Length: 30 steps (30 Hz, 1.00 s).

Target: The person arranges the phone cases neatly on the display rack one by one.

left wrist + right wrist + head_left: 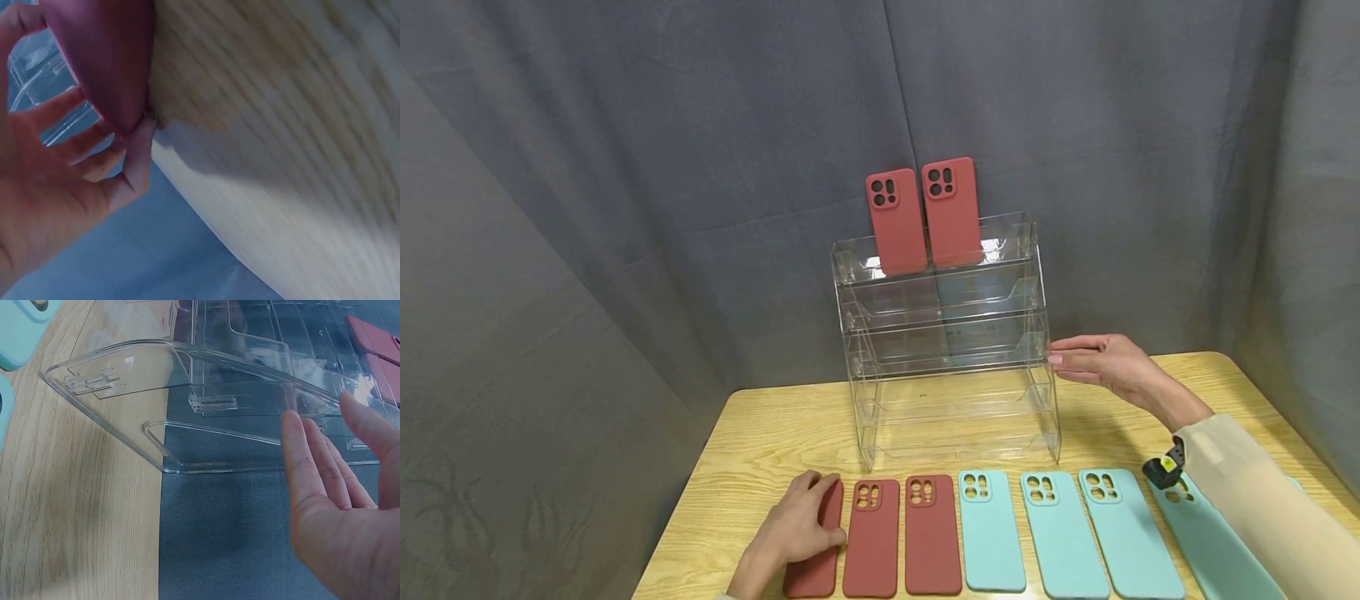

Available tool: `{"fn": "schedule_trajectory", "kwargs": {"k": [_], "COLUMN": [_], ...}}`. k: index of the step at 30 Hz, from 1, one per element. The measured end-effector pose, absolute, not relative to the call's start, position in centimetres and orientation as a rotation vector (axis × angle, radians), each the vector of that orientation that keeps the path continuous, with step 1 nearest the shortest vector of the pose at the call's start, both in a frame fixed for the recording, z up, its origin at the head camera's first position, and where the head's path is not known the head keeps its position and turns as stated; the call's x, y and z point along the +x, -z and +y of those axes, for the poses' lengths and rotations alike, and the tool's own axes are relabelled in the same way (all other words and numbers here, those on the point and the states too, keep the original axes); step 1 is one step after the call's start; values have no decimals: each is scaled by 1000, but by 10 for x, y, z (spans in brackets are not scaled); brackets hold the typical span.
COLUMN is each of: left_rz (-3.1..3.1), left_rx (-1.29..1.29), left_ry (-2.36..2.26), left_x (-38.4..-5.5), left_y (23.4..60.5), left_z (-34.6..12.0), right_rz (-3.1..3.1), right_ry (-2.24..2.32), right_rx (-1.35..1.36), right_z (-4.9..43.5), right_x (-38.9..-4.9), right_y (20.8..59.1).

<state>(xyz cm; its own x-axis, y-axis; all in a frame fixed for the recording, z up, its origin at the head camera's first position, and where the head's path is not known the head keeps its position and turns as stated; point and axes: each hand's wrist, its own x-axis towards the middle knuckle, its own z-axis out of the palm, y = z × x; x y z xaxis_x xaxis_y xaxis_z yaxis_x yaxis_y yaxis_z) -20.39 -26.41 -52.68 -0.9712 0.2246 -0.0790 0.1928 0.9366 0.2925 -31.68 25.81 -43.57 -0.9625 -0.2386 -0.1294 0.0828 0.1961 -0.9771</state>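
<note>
On the wood-grain table (752,433), far left: red phone case (814,575), long axis running roughly front to back. Person's left hand (797,523) nearest, thumb and fingers pinching its edges. Clear tiered stand (947,322) lies beyond it, rightward. Right hand (1111,367), fingers straight, at the stand's right side; contact uncertain.

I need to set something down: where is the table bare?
Bare wood lies left of the clear stand, beyond the left hand, and between the stand and right sleeve. The front is crowded with red cases and turquoise cases.
</note>
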Motion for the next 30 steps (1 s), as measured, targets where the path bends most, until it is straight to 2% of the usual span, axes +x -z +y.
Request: {"fn": "schedule_trajectory", "kwargs": {"k": [18, 30], "left_rz": [3320, 3473], "left_rx": [323, 500], "left_ry": [-440, -583], "left_x": [-213, -229], "left_y": [491, 450], "left_z": [-246, -215], "right_rz": [2219, 2204], "right_ry": [1840, 1861], "right_rx": [-144, -145], "right_z": [263, 261], "right_x": [-314, -312], "right_y": [437, 436]}}
